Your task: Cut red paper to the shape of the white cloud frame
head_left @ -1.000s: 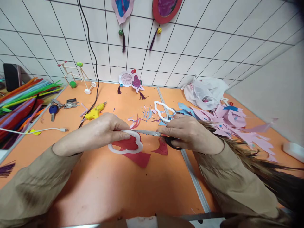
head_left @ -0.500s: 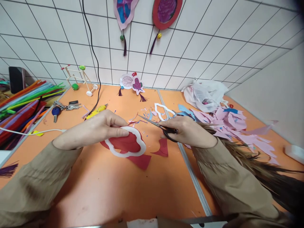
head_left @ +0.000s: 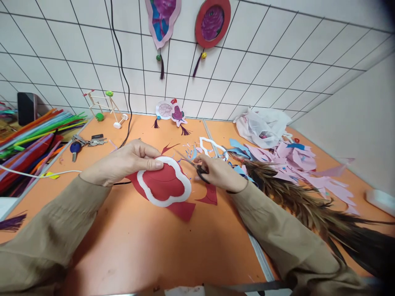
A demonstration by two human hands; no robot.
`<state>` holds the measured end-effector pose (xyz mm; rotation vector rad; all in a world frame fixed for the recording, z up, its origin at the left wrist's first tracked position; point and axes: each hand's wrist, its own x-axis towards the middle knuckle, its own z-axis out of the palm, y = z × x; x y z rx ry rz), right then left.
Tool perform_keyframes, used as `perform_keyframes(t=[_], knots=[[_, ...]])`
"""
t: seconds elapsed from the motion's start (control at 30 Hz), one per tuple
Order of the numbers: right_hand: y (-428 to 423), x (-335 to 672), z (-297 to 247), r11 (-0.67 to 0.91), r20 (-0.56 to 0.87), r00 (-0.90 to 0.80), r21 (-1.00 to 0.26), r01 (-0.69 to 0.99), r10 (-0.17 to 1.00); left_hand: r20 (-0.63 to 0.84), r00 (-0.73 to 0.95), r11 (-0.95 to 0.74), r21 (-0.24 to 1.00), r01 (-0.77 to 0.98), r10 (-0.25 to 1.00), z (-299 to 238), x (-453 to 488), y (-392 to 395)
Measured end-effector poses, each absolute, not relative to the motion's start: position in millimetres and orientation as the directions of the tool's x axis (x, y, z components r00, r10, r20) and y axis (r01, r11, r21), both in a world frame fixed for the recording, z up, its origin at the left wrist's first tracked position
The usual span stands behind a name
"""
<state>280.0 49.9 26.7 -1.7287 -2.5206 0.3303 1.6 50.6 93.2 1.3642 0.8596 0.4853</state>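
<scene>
My left hand (head_left: 123, 162) pinches the upper left edge of a cloud-shaped white frame (head_left: 182, 196) backed with red paper (head_left: 162, 183), held tilted above the orange table (head_left: 138, 246). My right hand (head_left: 219, 172) grips black-handled scissors (head_left: 193, 165), blades pointing up-left toward the frame's top right edge. Red offcuts (head_left: 211, 193) lie under and right of the frame.
A second white frame (head_left: 211, 144), pink and blue paper scraps (head_left: 296, 160) and a white plastic bag (head_left: 262, 123) lie to the right. Pipe cleaners (head_left: 33, 135), keys (head_left: 83, 143), a white cable (head_left: 37, 174) and a stick model (head_left: 103, 105) sit left. Long hair (head_left: 308, 205) hangs over my right sleeve.
The frame has been tilted up to face me. The scissors drew back from across it and now point at its top right edge. A thin red sliver sticks up behind it.
</scene>
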Motion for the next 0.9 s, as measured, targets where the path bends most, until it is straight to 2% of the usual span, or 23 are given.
perform_keyframes(t=[0.07,0.17,0.37,0.5,0.73,0.8,0.9], knots=[[49.2,274.1,17.4,0.322,-0.100,-0.329,-0.084,0.943,0.939,-0.255,0.617,0.157,0.965,0.210,0.745,93.5,2.4,48.7],[46.7,269.0,9.2,0.304,-0.096,-0.303,0.003,0.953,0.948,-0.262,0.618,0.136,0.960,0.244,0.741,93.8,3.2,46.2],[43.4,268.4,11.7,0.318,-0.138,-0.309,0.044,0.947,0.941,-0.217,0.632,0.069,0.966,0.251,0.744,93.7,3.0,45.2],[44.4,268.8,12.3,0.327,-0.213,-0.326,-0.033,0.945,0.921,-0.226,0.634,0.092,0.967,0.238,0.740,94.7,4.4,43.8],[47.0,281.3,24.1,0.388,-0.313,-0.458,-0.261,0.884,0.832,-0.218,0.648,0.042,0.960,0.276,0.730,95.0,7.9,42.7],[44.3,282.1,30.2,0.392,-0.239,-0.465,-0.297,0.871,0.853,-0.218,0.653,0.027,0.957,0.290,0.725,95.0,8.6,41.9],[34.3,273.2,39.5,0.404,0.057,-0.428,-0.456,0.793,0.902,-0.212,0.673,0.002,0.954,0.299,0.709,95.2,10.1,40.1]])
